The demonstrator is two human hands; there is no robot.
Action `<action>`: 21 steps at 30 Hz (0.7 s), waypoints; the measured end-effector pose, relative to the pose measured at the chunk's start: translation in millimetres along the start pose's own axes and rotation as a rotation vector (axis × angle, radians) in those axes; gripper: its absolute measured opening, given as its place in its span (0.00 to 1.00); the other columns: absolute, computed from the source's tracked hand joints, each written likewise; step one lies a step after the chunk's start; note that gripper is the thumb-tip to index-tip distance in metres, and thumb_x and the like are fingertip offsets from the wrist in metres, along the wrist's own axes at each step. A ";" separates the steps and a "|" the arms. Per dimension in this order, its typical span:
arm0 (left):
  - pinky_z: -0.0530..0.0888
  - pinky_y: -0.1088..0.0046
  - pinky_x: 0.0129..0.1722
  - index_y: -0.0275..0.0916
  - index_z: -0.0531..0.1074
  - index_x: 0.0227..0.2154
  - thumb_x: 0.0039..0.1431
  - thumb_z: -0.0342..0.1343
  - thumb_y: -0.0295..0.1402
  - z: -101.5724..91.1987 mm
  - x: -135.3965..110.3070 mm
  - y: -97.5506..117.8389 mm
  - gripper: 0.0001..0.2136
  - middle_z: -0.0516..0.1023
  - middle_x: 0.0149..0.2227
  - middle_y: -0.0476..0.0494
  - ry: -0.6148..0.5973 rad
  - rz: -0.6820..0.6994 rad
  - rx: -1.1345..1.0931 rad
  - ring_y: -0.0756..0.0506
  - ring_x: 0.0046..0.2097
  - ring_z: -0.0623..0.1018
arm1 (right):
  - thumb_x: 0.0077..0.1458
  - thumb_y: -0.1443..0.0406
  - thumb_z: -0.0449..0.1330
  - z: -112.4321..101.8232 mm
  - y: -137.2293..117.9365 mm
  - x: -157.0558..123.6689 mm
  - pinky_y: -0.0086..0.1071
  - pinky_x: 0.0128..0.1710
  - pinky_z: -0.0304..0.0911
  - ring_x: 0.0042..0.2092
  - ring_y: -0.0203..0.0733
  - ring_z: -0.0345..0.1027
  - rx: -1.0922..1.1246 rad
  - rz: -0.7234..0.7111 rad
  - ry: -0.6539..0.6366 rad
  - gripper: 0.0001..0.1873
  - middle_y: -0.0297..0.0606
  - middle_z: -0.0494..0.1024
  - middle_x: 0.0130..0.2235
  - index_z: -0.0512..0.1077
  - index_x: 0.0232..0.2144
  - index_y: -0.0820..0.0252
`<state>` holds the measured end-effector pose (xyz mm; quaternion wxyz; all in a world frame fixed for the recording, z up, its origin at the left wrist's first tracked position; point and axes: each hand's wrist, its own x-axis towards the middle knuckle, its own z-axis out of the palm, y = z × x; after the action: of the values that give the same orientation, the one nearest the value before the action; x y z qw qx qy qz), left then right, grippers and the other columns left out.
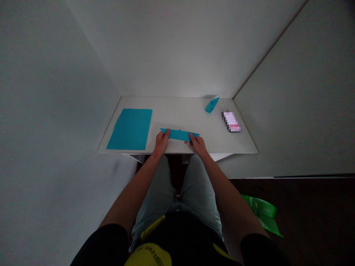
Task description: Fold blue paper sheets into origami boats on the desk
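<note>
Between my two hands a folded strip of blue paper (179, 135) stretches sideways, with a pointed tip at each end. My left hand (162, 141) pinches it near its left end, thumb on top. Near the right end my right hand (198, 143) grips it the same way; the fingers underneath are hidden. A small tip of paper pokes up at the middle of the strip's far edge. To the left lies a stack or sheet of flat blue paper (129, 129). At the back right rests a small folded blue paper piece (212, 105).
A phone (232, 122) with a lit, blurred screen lies on the right of the white table (177, 107). Walls close in the table at the back and both sides. A shiny green plastic thing (263, 212) is on the dark floor at the lower right.
</note>
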<state>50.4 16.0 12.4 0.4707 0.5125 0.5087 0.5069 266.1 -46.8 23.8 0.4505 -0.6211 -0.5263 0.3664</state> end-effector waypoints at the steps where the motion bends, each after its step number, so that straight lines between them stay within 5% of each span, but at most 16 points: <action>1: 0.75 0.69 0.35 0.41 0.73 0.30 0.61 0.59 0.65 0.2 0.9 -1.4 0.28 0.75 0.28 0.47 0.026 0.006 -0.012 0.44 0.35 0.76 | 0.63 0.30 0.49 0.3 -0.5 -0.8 0.34 0.33 0.66 0.25 0.39 0.66 0.005 0.002 0.004 0.43 0.34 0.70 0.19 0.77 0.19 0.56; 7: 0.75 0.72 0.33 0.43 0.68 0.30 0.62 0.54 0.69 1.6 4.0 -6.8 0.31 0.71 0.29 0.49 0.091 -0.010 -0.056 0.46 0.34 0.74 | 0.63 0.28 0.45 3.9 -1.6 -2.5 0.40 0.42 0.70 0.29 0.45 0.70 0.077 0.018 0.131 0.44 0.38 0.71 0.20 0.68 0.15 0.53; 11: 0.74 0.72 0.30 0.42 0.69 0.32 0.61 0.52 0.71 2.0 2.5 -1.6 0.32 0.71 0.28 0.50 0.127 -0.029 -0.104 0.47 0.32 0.74 | 0.68 0.33 0.44 2.3 -4.6 -4.2 0.37 0.39 0.70 0.30 0.43 0.70 0.117 -0.051 0.156 0.39 0.33 0.72 0.24 0.80 0.35 0.54; 15: 0.69 0.74 0.22 0.42 0.72 0.35 0.63 0.52 0.69 3.7 -1.6 11.1 0.31 0.69 0.24 0.51 0.150 -0.026 -0.116 0.48 0.25 0.71 | 0.67 0.39 0.55 -2.3 -1.9 -15.7 0.33 0.32 0.66 0.28 0.39 0.67 0.128 -0.127 0.084 0.30 0.30 0.74 0.28 0.78 0.54 0.53; 21: 0.67 0.75 0.19 0.40 0.72 0.35 0.63 0.52 0.70 4.5 -4.9 19.7 0.33 0.69 0.24 0.52 0.129 -0.068 -0.105 0.49 0.24 0.70 | 0.64 0.45 0.65 -11.2 8.0 -47.6 0.33 0.34 0.68 0.31 0.40 0.70 0.020 -0.240 -0.088 0.22 0.33 0.78 0.31 0.81 0.48 0.53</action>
<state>56.0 10.5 31.6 0.4803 0.4359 0.5279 0.5484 270.7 -95.9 19.0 0.4738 -0.5326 -0.6124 0.3418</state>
